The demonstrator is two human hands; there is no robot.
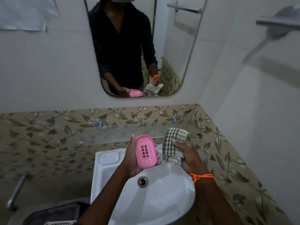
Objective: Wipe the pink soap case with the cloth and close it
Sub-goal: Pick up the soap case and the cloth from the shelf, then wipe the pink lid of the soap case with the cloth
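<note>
L hand (pixel 132 157) gripping pink soap case (pixel 145 151), R hand (pixel 186 155) clutching cloth (pixel 172 144), over sink (pixel 103 181)

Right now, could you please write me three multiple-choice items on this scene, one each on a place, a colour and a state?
1. Where is the pink soap case?
A. In the left hand, above the sink
B. On the glass shelf
C. Inside the sink basin

2. What colour is the thread on the right wrist?
A. Blue
B. Orange
C. Green

3. What is the checked cloth doing?
A. Pressed flat on the case
B. Draped over the towel bar
C. Held in the right hand, apart from the case

Answers: 1 A, fingers wrap the case over the basin; 2 B, the orange thread shows plainly; 3 C, a gap separates cloth and case.
</note>
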